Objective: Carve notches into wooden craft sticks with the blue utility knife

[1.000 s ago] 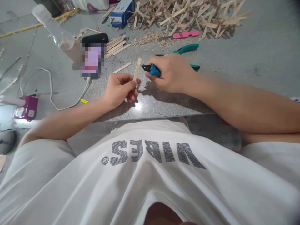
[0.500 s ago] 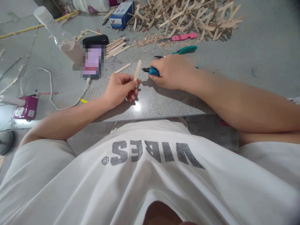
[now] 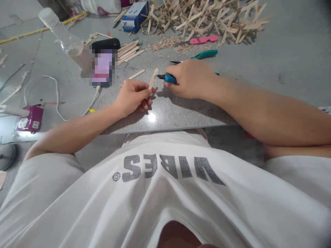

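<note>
Hands [image 3: 132, 98] [image 3: 193, 78] around wooden stick [image 3: 154, 78] (left) and blue-handled cutters [image 3: 170, 79] (right), beyond them blue-white box [image 3: 132, 20], contents hidden.

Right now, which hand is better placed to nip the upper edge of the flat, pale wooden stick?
The right hand, probably: it grips the blue-handled, black-tipped cutter, whose tip is beside the upper part of the stick. The left hand is occupied, pinching the stick lower down.
</note>
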A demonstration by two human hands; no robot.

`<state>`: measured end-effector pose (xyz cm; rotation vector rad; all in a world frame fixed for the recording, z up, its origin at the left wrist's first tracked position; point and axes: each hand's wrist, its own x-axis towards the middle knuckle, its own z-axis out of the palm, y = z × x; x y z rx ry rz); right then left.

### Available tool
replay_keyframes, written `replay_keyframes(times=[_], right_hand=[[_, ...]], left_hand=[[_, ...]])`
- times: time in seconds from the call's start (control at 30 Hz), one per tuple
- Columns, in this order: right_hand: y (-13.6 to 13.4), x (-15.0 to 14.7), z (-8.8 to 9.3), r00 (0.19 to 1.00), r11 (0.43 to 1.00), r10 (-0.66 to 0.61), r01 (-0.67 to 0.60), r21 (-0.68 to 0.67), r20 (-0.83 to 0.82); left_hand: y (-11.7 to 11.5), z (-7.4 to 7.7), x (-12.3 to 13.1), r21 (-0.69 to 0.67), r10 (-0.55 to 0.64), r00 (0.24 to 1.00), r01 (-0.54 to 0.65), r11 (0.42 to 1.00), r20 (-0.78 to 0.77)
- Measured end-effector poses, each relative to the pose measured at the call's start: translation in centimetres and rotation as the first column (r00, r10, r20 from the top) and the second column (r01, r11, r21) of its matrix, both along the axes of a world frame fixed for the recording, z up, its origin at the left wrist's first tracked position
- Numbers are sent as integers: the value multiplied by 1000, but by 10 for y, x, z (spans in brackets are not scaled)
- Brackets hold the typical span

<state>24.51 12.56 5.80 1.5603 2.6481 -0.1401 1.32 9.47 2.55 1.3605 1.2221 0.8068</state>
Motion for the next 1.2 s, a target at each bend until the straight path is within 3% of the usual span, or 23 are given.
replay_keyframes(times=[0.2, 0.53, 0.67, 1.2], right_hand=[[-3, -1, 2, 993, 999, -40, 37, -27, -115], [-5, -1, 1, 998, 1000, -22, 20, -21, -62], [-4, 0, -2, 998, 1000, 17, -17, -1, -59], [6, 4, -8, 992, 997, 68, -65, 31, -108]], left_hand=[[1, -1, 0, -3, 25, 1000, -25, 1000, -16], [-2, -3, 1, 123, 39, 998, -44, 991, 40], [-1, -1, -1, 75, -6, 1000, 7, 997, -21], [-4, 17, 6, -47, 66, 994, -70, 996, -89]])
